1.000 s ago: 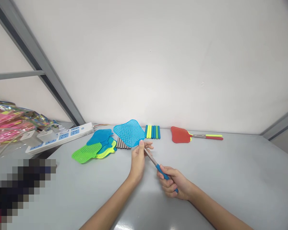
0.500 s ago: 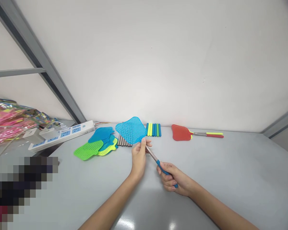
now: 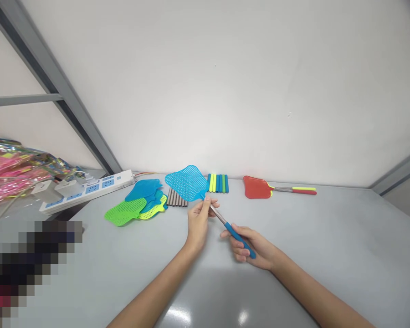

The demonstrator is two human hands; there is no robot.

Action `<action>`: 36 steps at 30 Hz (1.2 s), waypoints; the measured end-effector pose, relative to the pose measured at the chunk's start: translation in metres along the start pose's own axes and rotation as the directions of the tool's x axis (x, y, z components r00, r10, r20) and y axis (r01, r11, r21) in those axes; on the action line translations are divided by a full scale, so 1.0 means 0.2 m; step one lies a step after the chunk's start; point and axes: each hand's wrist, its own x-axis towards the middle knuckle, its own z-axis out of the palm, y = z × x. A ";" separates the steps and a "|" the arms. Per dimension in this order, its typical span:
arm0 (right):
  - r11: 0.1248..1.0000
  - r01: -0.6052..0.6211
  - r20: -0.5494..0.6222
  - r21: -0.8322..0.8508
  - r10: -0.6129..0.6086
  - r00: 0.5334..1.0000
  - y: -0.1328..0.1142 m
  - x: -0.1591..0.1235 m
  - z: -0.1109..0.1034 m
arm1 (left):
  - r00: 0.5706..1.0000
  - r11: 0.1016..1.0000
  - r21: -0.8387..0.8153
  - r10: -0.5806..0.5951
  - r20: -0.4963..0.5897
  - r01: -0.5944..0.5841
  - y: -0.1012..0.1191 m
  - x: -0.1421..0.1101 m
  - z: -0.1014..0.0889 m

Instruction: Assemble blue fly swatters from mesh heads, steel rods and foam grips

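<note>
A blue fly swatter (image 3: 187,183) with a metal shaft and a blue grip is held up over the table, tilted, its perforated head toward the upper left. My left hand (image 3: 200,218) pinches it where the head meets the shaft. Lower right, my right hand (image 3: 249,246) is closed round the blue grip (image 3: 237,236), with the index finger and thumb loosened. Behind the swatter's head lie several metal tubes (image 3: 177,198). Just right of the head, several blue, yellow and green grips (image 3: 218,183) lie in a row.
Loose blue, yellow and green swatter heads (image 3: 125,212) overlap at the left. A red swatter (image 3: 257,187) lies on a yellow one at the right. A white power strip (image 3: 89,191) and plastic-wrapped pink items (image 3: 10,173) are farther left. A wall (image 3: 225,91) bounds the table's back.
My right hand has loosened its fingers on the blue grip, and more of the grip shows. The left hand's pinch is nearly unchanged.
</note>
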 end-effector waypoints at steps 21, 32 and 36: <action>0.762 0.345 -0.094 0.549 -0.354 0.931 -0.08 0.00 -0.12 | 0.973 0.974 -0.203 -0.053 0.226 0.101 0.08 -0.02 0.01; 0.908 0.417 -0.048 0.026 -0.416 0.908 -0.06 0.00 -0.07 | 0.997 0.994 0.098 -0.051 0.060 0.044 -0.03 -0.06 0.04; 0.880 0.453 -0.032 -0.140 -0.461 0.887 -0.04 0.02 -0.04 | 0.971 0.969 0.245 -0.064 0.230 0.006 -0.06 -0.12 0.06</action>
